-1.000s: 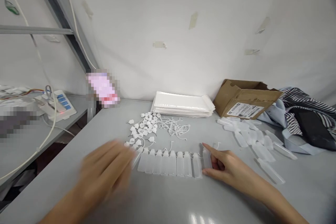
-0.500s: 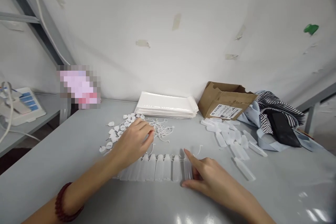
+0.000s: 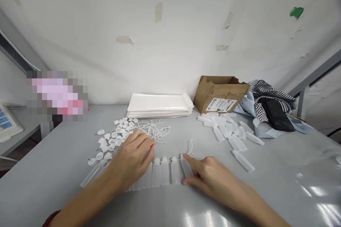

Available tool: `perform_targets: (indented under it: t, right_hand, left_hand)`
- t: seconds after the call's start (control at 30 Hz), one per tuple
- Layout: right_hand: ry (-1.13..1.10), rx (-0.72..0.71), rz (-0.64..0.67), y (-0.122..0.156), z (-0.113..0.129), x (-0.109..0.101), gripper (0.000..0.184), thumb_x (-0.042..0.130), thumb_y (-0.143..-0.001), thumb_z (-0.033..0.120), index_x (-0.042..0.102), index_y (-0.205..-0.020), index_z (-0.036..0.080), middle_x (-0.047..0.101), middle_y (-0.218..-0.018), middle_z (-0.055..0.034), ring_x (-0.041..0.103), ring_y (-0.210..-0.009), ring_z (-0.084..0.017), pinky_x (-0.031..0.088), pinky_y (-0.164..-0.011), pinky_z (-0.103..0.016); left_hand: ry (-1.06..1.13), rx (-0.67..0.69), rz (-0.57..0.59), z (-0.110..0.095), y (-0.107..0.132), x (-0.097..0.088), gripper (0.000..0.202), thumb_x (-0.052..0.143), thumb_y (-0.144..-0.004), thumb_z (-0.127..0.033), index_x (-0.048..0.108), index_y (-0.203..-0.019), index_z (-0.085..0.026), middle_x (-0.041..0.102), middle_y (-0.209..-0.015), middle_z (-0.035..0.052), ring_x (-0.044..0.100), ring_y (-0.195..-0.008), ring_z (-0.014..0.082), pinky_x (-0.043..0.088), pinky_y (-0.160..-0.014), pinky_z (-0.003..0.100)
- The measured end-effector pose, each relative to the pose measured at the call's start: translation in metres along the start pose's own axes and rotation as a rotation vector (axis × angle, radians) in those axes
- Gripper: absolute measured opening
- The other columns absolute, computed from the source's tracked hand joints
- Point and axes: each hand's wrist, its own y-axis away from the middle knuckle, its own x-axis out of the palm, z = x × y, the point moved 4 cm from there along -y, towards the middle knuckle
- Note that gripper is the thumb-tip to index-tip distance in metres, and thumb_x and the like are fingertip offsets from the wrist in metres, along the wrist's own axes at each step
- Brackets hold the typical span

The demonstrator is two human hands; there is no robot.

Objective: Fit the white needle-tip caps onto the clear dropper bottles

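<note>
A row of small translucent plastic bottles point(image 3: 162, 172) lies side by side on the grey table point(image 3: 279, 184) in front of me. My left hand point(image 3: 130, 161) rests over the row's left part, its fingers curled together near the bottle necks; what they pinch is hidden. My right hand point(image 3: 207, 175) touches the rightmost bottle point(image 3: 185, 166) with forefinger and thumb around it. Behind the row lie a scatter of small white caps point(image 3: 112, 140) and a tangle of thin white plastic loops point(image 3: 156, 129).
A loose heap of empty bottles point(image 3: 229, 133) lies to the right. A stack of white padded envelopes point(image 3: 160, 105) and a cardboard box point(image 3: 220, 94) stand by the wall. Striped cloth with a black object point(image 3: 274, 113) lies at far right. One bottle point(image 3: 92, 175) lies at the row's left.
My left hand swept from the near left up to the caps and loops, then drew back onto the row. My view has turned to the right. The right hand stayed on the end bottle.
</note>
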Motion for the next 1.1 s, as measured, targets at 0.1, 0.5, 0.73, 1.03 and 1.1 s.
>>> perform_targets:
  t: [0.1,0.5,0.73,1.03,1.1]
  right_hand:
    - [-0.019,0.012,-0.032,0.0,0.001,0.001,0.04,0.063,-0.086,0.03,0.058,-0.122,0.014,0.07,-0.069,-0.0053,0.065,-0.065,-0.024,0.041,-0.058,-0.029]
    - [-0.078,0.116,-0.046,-0.001,0.001,-0.004,0.045,0.075,-0.077,0.034,0.06,-0.116,0.018,0.07,-0.069,-0.002,0.065,-0.064,-0.022,0.042,-0.058,-0.028]
    - [-0.041,0.132,-0.042,-0.002,-0.001,-0.004,0.057,0.075,-0.073,0.047,0.057,-0.118,0.016,0.068,-0.069,-0.0029,0.064,-0.064,-0.023,0.038,-0.057,-0.028]
    - [-0.077,0.118,-0.023,-0.004,-0.001,-0.003,0.063,0.072,-0.072,0.054,0.054,-0.119,0.016,0.066,-0.07,-0.0026,0.061,-0.064,-0.023,0.037,-0.057,-0.028]
    - [-0.08,0.12,-0.028,-0.003,-0.001,-0.005,0.064,0.072,-0.073,0.054,0.054,-0.12,0.015,0.065,-0.069,-0.0028,0.061,-0.065,-0.023,0.038,-0.058,-0.028]
  left_hand:
    - [0.06,-0.008,0.048,-0.014,0.003,0.004,0.014,0.044,-0.092,-0.014,0.057,-0.095,-0.018,0.062,-0.089,0.0061,0.051,-0.09,0.0229,0.046,-0.078,0.039]
    - [-0.008,0.079,0.304,-0.041,0.017,0.035,0.05,0.06,-0.088,-0.042,0.047,-0.127,-0.015,0.062,-0.123,0.0095,0.043,-0.125,0.0352,0.034,-0.098,0.058]
    - [-0.023,0.077,0.246,-0.043,0.022,0.039,0.037,0.051,-0.092,-0.034,0.049,-0.125,-0.018,0.063,-0.116,0.0103,0.046,-0.118,0.036,0.033,-0.093,0.059]
    - [-0.029,0.089,0.213,-0.044,0.019,0.034,0.029,0.051,-0.09,-0.025,0.052,-0.118,-0.02,0.063,-0.109,0.0088,0.048,-0.113,0.0338,0.035,-0.092,0.055]
    - [-0.022,0.081,0.23,-0.043,0.018,0.033,0.03,0.054,-0.088,-0.025,0.051,-0.118,-0.02,0.063,-0.109,0.0081,0.048,-0.113,0.0335,0.035,-0.093,0.054]
